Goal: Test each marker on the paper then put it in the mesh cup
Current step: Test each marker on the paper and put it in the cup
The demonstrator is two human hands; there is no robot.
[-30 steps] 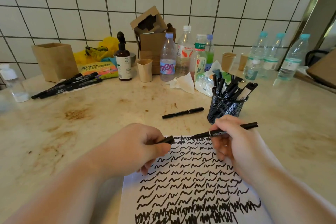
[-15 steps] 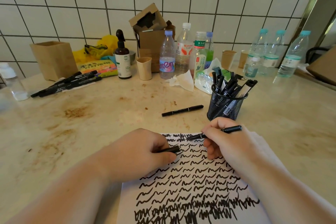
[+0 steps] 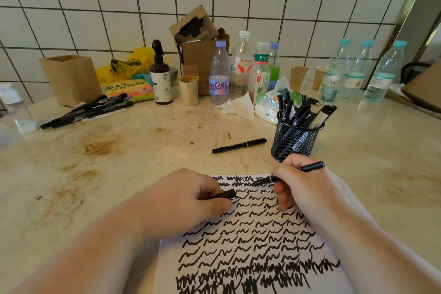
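Marker [image 3: 288,174] tip on paper [image 3: 250,234], pinched in right hand [image 3: 303,188]
Light, stiff, slick barrel: hold mid-barrel; left hand [image 3: 188,200] pinches its cap [image 3: 225,194] beside the cup [image 3: 294,141]

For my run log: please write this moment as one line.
right hand: marker tip on paper | left hand: holds cap

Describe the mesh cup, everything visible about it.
The mesh cup is a round black holder of what looks like wire mesh, with a solid rim. It stands upright on the stained countertop, just beyond the right hand and the paper. Several black markers lean inside it, ends sticking out above the rim. No hand touches it.
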